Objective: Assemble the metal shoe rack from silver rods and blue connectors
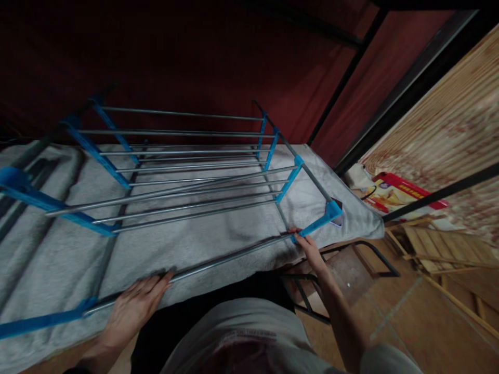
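Observation:
A rack of grey metal tubes and blue plastic brackets lies on its side on a grey blanket. My left hand (137, 300) is closed over the front metal tube (232, 256), near its left end. That end meets a blue bracket (47, 323) at the lower left; whether it is seated there I cannot tell. My right hand (307, 248) has its fingers closed around the tube's other end, where it meets the right front blue bracket (320, 222). Behind my hands, several tubes (202, 210) span the two sides of the rack; the left ends of some lie across the left bracket.
The grey blanket (234, 221) covers the raised surface under the rack. A dark phone-like object (338, 221) lies behind the right corner bracket. At right are a red and yellow box (405, 192), a metal-framed stool (351, 270) and a wooden slatted piece (448, 248).

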`<state>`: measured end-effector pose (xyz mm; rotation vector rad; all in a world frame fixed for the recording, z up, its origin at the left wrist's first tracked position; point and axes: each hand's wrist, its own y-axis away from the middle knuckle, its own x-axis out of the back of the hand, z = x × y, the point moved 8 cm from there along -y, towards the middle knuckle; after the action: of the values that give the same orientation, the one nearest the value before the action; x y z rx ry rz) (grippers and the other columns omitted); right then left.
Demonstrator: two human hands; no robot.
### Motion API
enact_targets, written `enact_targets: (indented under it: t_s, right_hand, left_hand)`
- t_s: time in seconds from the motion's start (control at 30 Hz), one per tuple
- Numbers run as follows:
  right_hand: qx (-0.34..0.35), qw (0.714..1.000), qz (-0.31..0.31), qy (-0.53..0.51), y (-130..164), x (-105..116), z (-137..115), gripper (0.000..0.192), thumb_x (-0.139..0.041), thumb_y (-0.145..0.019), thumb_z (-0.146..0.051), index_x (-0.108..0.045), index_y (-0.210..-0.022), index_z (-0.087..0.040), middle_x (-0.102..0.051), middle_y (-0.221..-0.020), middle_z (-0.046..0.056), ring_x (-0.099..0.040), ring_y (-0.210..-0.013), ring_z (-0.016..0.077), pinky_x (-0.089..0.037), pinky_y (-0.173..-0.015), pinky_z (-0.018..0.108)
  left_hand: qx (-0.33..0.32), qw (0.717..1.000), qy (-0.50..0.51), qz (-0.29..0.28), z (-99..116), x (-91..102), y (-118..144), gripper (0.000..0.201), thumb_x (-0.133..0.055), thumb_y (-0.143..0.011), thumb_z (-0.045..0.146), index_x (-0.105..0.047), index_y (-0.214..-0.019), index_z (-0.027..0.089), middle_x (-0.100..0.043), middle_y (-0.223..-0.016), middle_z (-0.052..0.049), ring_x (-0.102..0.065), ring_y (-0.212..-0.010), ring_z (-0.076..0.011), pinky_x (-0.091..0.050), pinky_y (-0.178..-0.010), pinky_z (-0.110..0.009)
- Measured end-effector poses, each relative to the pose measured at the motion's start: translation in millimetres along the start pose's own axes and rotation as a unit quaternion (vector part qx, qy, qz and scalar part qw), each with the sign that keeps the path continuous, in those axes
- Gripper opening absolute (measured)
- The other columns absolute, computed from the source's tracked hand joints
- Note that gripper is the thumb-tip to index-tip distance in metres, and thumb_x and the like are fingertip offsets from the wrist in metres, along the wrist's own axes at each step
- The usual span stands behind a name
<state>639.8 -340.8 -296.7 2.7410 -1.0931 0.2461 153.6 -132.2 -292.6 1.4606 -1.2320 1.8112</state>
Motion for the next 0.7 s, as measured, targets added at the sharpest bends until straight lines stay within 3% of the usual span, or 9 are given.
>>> enact_targets:
  t_s: [0.27, 0.4, 0.57, 0.7]
  right_hand:
    - [0.016, 0.996, -0.088, 0.019, -6.7, 1.7, 0.0, 0.045, -0.073, -0.077, -0.055, -0.076, -0.107, -0.022, -0.074, -0.105, 0.005, -0.063, -0.100, 0.0264, -0.048, -0.097, 0.041]
    - [0.035, 0.994, -0.065, 0.078, -9.9, 3.0, -3.4, 0.042, -0.069, -0.074, -0.048, -0.074, -0.106, -0.021, -0.069, -0.086, 0.003, -0.059, -0.078, 0.0211, -0.049, -0.080, 0.035]
    - [0.036, 0.993, -0.036, 0.108, -8.0, 1.4, -3.1, 0.040, -0.062, -0.073, -0.043, -0.073, -0.105, -0.020, -0.062, -0.074, 0.000, -0.052, -0.068, 0.0186, -0.046, -0.068, 0.032]
    - [0.048, 0.991, -0.009, 0.124, -7.6, 0.4, 2.4, 0.039, -0.057, -0.074, -0.039, -0.073, -0.103, -0.018, -0.063, -0.074, 0.000, -0.052, -0.067, 0.0179, -0.044, -0.069, 0.032]
  left_hand:
    - [-0.004, 1.000, 0.009, 0.010, -2.2, 0.4, 0.0, 0.036, -0.044, -0.103, 0.039, -0.071, -0.125, 0.029, -0.078, -0.099, -0.006, -0.074, -0.087, -0.0261, -0.058, -0.081, -0.039]
    - [-0.004, 1.000, 0.016, 0.009, -1.9, -1.6, 1.1, 0.038, -0.043, -0.104, 0.042, -0.072, -0.124, 0.027, -0.078, -0.099, -0.006, -0.074, -0.088, -0.0266, -0.058, -0.081, -0.040]
    - [-0.025, 1.000, -0.001, 0.012, 0.7, 0.5, -0.3, 0.041, -0.041, -0.105, 0.041, -0.072, -0.125, 0.024, -0.078, -0.103, -0.007, -0.074, -0.090, -0.0258, -0.056, -0.083, -0.039]
    - [-0.025, 1.000, -0.019, -0.003, 25.3, 11.8, -27.2, 0.044, -0.046, -0.105, 0.043, -0.061, -0.142, 0.024, -0.075, -0.109, -0.007, -0.072, -0.095, -0.0237, -0.053, -0.091, -0.038]
